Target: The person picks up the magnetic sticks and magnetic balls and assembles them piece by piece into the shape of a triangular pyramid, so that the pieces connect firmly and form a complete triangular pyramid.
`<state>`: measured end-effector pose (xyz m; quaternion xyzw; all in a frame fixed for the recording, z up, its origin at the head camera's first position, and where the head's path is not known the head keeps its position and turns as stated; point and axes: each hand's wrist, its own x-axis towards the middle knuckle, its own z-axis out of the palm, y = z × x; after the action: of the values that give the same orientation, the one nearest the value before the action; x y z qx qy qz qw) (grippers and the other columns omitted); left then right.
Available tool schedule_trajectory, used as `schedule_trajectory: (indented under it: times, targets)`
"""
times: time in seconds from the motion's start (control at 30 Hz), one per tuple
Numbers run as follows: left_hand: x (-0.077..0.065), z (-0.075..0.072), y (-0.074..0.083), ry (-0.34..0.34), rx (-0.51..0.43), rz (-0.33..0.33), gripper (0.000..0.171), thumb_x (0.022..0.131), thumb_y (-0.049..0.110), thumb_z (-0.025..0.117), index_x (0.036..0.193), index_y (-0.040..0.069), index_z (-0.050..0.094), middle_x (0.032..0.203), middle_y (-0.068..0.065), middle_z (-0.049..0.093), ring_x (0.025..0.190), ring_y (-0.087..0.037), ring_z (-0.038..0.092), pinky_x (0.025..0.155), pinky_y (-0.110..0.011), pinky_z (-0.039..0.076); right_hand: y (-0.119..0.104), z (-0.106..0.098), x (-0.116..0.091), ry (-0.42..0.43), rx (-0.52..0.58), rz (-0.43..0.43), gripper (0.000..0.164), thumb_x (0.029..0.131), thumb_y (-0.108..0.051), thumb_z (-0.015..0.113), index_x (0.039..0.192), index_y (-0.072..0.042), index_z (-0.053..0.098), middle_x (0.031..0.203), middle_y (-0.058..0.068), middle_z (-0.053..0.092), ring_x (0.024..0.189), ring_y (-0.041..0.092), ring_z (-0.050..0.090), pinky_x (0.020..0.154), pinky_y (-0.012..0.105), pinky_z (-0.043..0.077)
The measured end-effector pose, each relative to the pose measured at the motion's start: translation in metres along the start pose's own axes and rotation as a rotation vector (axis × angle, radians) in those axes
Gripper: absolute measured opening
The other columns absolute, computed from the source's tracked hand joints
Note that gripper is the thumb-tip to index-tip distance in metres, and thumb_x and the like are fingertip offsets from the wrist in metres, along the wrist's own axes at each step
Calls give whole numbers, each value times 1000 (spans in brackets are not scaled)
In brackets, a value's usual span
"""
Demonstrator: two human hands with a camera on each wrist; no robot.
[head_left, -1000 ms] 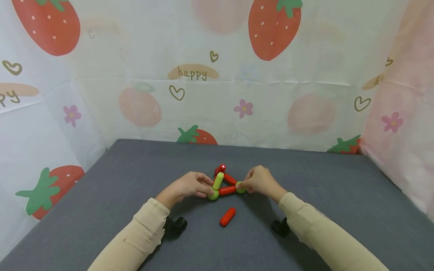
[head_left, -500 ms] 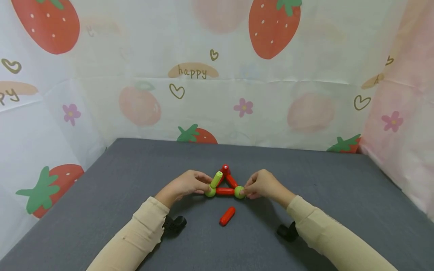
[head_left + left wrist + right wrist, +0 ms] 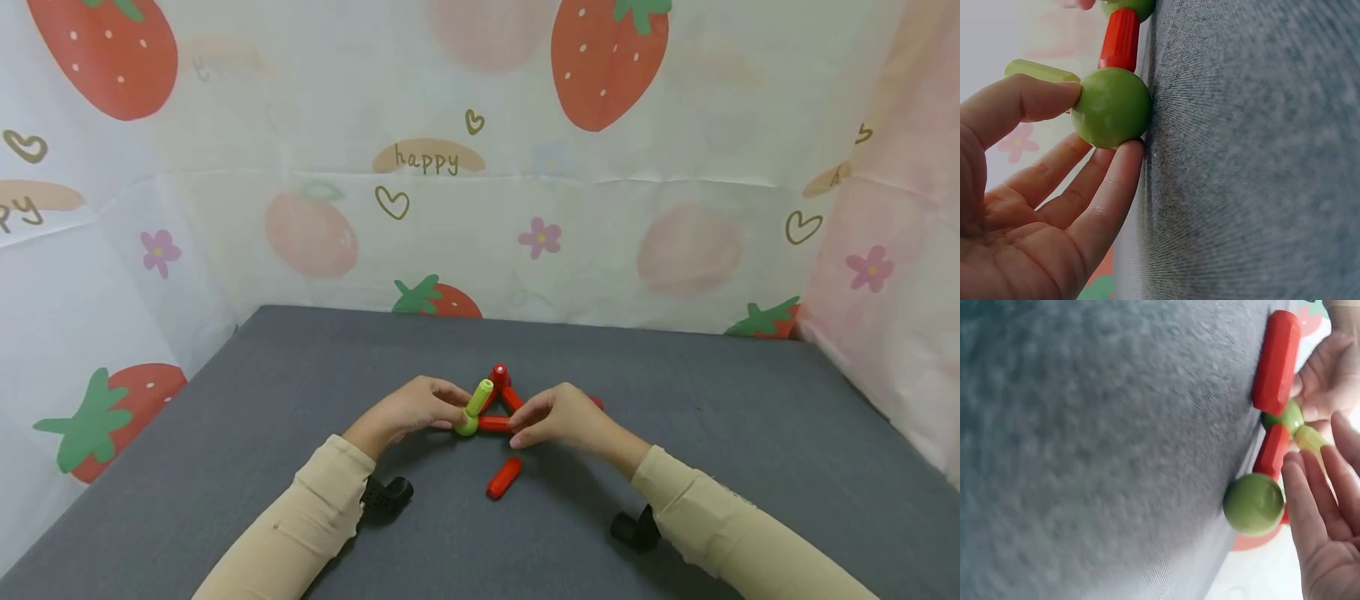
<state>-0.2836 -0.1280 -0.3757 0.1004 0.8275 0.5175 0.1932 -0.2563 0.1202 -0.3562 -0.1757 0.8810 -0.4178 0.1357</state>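
Observation:
A frame of red rods and balls lies on the table. My left hand pinches its left green ball between thumb and fingertips. A yellow-green rod sticks up from that ball. One red rod runs from it to the right green ball, which my right hand hides in the head view. That hand's fingers are extended and apart from the right ball in the right wrist view. At the far corner stands a short red rod.
A loose red rod lies on the grey table in front of the frame. Another small red piece peeks out behind my right hand. A printed cloth hangs along the table's back and sides.
My right hand has released the right green ball; its fingers have spread and shifted left over the front red rod. The frame turned slightly earlier. My left hand keeps its hold.

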Motion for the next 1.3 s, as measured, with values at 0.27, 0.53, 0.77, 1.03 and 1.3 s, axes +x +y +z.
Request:
schedule_trajectory:
  times: [0.27, 0.53, 0.77, 1.03, 1.3]
  targets:
    - [-1, 0, 1, -4, -6, -5, 43, 84, 11, 70, 125, 2, 67, 126, -13, 66, 110, -20, 63, 95, -34, 58, 2, 8, 0, -165, 69, -46, 24, 80, -13, 84, 100, -3, 79, 96, 9, 78, 81, 7, 69, 76, 23, 56]
    - [-2, -1, 1, -1, -3, -3, 43, 84, 10, 70, 126, 1, 66, 127, -14, 65, 113, -22, 63, 95, -35, 58, 1, 13, 0, -220, 52, -69, 23, 77, -7, 84, 99, -1, 78, 96, 10, 77, 81, 6, 69, 74, 21, 57]
    - [-2, -1, 1, -5, -2, -8, 43, 84, 10, 70, 126, 1, 66, 128, -14, 65, 114, -23, 63, 96, -35, 58, 1, 16, 1, -212, -31, -62, 16, 76, -7, 84, 92, -4, 81, 89, 2, 75, 83, 8, 60, 70, 22, 53]
    - [-1, -2, -1, -22, 1, 1, 45, 83, 11, 70, 127, 1, 66, 128, -14, 65, 110, -19, 64, 95, -34, 58, -2, 15, -1, -236, -102, -35, 13, 76, -10, 85, 88, -8, 82, 86, -2, 74, 84, 10, 55, 70, 23, 49]
    - [-2, -3, 0, -27, 2, 5, 46, 82, 11, 72, 127, 1, 66, 130, -14, 65, 112, -20, 64, 94, -34, 58, -7, 11, -6, -330, -174, -81, 16, 79, -7, 81, 95, -4, 80, 88, 0, 71, 78, 5, 57, 68, 19, 50]
